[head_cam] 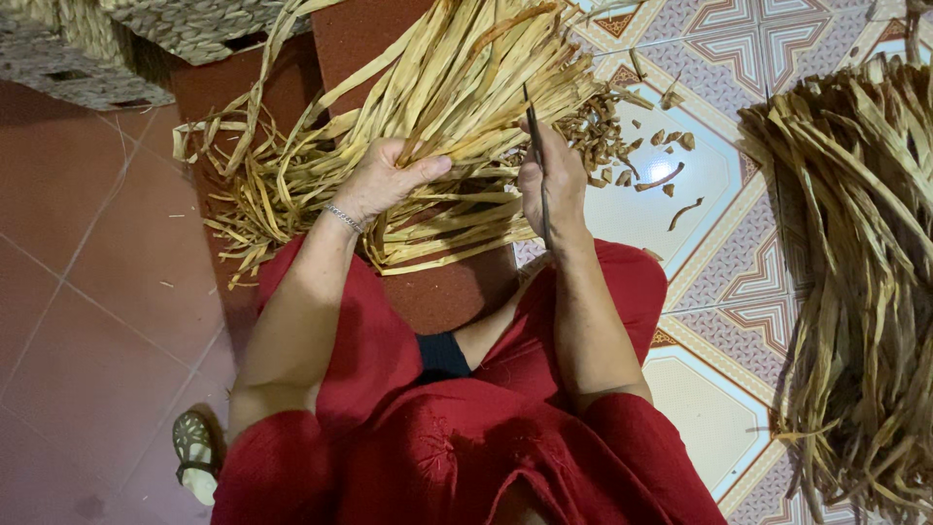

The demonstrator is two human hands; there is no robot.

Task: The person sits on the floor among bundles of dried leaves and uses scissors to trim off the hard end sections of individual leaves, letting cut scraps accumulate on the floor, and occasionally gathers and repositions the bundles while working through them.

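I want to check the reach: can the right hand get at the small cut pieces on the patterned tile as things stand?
Probably yes. The cut pieces lie just beyond the right hand with nothing between, but it is shut on a thin dark blade.

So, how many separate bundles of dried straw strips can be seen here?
2. One pale bundle lies over the lap, gripped by the left hand. A darker bundle lies on the patterned floor at the right edge, partly cut off.
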